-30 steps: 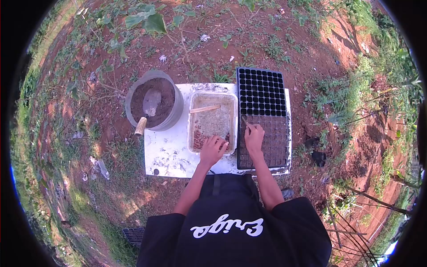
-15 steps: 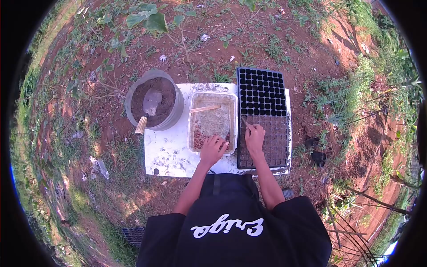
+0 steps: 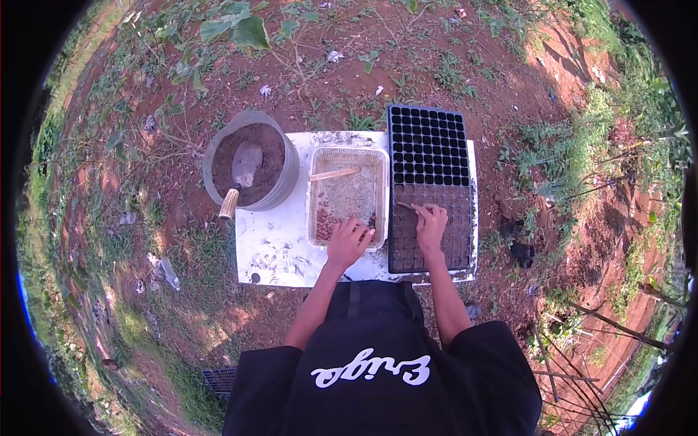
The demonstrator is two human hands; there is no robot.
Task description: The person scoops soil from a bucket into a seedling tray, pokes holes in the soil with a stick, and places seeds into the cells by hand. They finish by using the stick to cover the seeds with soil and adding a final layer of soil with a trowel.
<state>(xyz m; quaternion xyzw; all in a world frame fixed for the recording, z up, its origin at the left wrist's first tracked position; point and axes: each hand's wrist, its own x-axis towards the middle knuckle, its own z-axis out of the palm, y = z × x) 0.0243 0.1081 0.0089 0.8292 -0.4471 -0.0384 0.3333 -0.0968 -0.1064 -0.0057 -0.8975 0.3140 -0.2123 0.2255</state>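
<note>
My right hand (image 3: 431, 225) is over the seedling tray (image 3: 465, 156), on the half whose cells hold brown soil. Its fingers pinch a short thin stick (image 3: 404, 205) that points left, its tip near the tray's left side. My left hand (image 3: 348, 244) reaches over the near rim of a pale plastic basket (image 3: 385, 171), fingers apart and nothing visible in them. Beside its fingertips, small reddish seeds (image 3: 329, 218) lie in the basket's near left part. A flat wooden strip (image 3: 336, 174) rests across the far part of the basket.
A grey bucket of dark soil (image 3: 265, 160) stands at the white board's (image 3: 273, 251) left end, with a wooden-handled trowel (image 3: 246, 167) in it. The tray's far cells look black, without soil. Weedy ground and leafy plants surround the board. Another tray (image 3: 218, 380) lies low at left.
My right hand has moved slightly right, and the stick has turned from steep to nearly level. My left hand stays about where it was. The view has shifted a little.
</note>
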